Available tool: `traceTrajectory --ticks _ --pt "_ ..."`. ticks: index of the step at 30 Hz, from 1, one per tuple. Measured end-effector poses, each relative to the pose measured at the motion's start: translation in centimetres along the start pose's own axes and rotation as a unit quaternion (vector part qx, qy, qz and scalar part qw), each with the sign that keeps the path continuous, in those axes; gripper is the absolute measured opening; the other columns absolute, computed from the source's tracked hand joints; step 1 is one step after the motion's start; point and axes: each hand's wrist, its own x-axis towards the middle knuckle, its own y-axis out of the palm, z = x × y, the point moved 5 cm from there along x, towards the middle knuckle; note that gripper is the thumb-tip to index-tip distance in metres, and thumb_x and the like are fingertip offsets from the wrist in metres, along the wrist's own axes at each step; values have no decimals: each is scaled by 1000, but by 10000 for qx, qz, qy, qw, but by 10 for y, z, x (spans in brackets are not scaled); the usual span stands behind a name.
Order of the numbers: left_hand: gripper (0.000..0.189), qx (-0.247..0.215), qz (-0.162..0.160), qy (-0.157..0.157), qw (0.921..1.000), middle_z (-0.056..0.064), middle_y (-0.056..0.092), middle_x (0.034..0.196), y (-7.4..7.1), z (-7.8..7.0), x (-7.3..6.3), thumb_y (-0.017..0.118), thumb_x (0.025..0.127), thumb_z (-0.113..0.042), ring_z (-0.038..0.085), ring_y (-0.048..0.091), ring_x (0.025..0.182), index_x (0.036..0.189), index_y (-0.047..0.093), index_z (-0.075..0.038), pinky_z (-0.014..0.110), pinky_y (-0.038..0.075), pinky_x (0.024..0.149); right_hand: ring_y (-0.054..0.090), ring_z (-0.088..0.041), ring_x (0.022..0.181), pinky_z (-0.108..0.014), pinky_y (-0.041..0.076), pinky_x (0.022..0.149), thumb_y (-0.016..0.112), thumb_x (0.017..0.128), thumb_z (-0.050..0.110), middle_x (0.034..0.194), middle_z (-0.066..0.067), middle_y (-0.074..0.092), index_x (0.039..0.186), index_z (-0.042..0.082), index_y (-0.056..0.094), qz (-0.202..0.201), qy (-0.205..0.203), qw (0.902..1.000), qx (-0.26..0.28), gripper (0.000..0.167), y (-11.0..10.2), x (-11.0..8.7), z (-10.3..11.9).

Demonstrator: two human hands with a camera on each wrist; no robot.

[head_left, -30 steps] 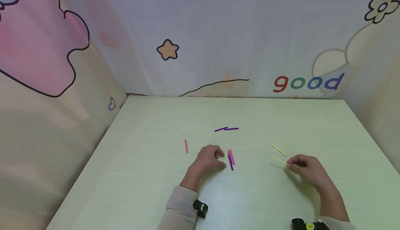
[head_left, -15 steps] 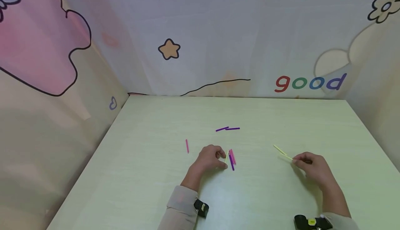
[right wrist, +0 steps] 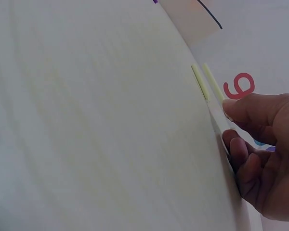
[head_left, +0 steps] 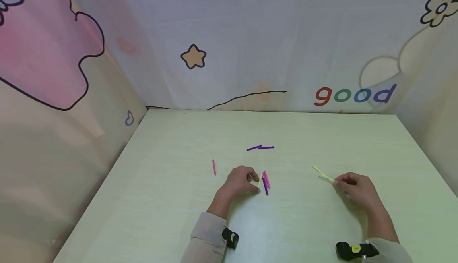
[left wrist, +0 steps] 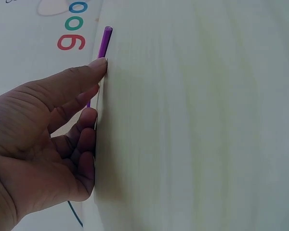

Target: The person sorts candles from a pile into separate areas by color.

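Note:
In the head view my left hand point(head_left: 240, 181) rests on the table, thumb and index finger at the ends of a yellow counting stick point(head_left: 260, 179). Just right of it lie a purple stick point(head_left: 265, 186) and two pink sticks point(head_left: 266, 179). The left wrist view shows a purple stick point(left wrist: 105, 42) beyond the thumb; the yellow one is hidden there. My right hand point(head_left: 358, 189) pinches one end of a yellow stick point(right wrist: 213, 81) between thumb and index finger. A second yellow stick point(right wrist: 200, 83) lies close beside it.
Two purple sticks point(head_left: 260, 147) lie farther back, ends overlapping. One pink stick point(head_left: 214, 167) lies alone to the left of my left hand. A printed cloth wall point(head_left: 232, 56) rises behind the pale table point(head_left: 171, 144).
The right hand has moved slightly right and away from me, bringing its yellow stick up against the other yellow one. The left hand stays in place at its stick.

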Motion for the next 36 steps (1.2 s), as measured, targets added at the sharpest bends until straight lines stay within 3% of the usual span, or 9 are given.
traceTrajectory --ticks 22,36 --pt "26 -5 -28 -119 9999 -1 52 76 1 2 0 84 67 -18 13 45 73 86 67 -13 26 37 64 48 -24 75 -33 37 61 61 86 12 84 -9 59 94 -3 64 -59 -45 9991 -427 17 4 4 0" --pt "43 588 -107 4 9982 -6 48 76 4 -2 1 87 60 -34 12 44 73 93 63 -18 30 35 66 48 -24 78 -32 39 61 61 87 17 87 -10 58 103 -6 60 74 81 9996 -244 28 4 -4 6"
